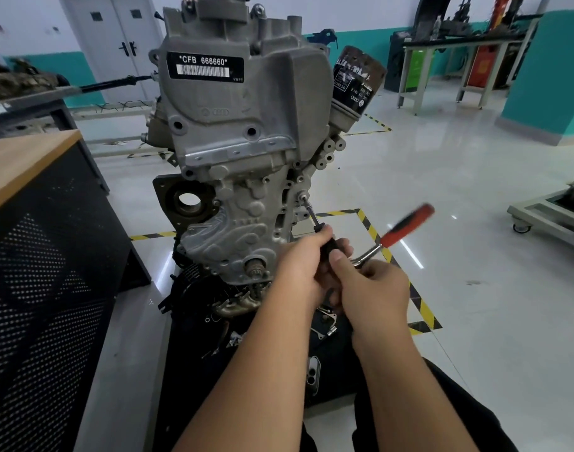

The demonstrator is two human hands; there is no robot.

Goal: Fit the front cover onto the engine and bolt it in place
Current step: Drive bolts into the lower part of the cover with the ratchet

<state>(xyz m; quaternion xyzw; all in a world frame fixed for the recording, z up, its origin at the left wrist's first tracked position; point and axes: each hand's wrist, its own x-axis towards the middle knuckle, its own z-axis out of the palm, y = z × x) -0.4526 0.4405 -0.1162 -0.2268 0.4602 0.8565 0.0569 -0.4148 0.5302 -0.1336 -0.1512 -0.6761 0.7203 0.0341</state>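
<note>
Front cover (pixel 233 203) seated on engine (pixel 240 93) | left hand (pixel 307 259) grips extension bar (pixel 311 214) at right-edge bolt (pixel 302 198) | right hand (pixel 373 288) holds blurred ratchet (pixel 400 231), probably turning | cover rigid, heavy metal; lift by edges

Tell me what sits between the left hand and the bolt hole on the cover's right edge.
In the head view, only the thin extension bar spans it, running from the left hand up to the bolt on the front cover.

engine label (pixel 205 67): "*cfb 666660*"; corner "vwpt".
</note>
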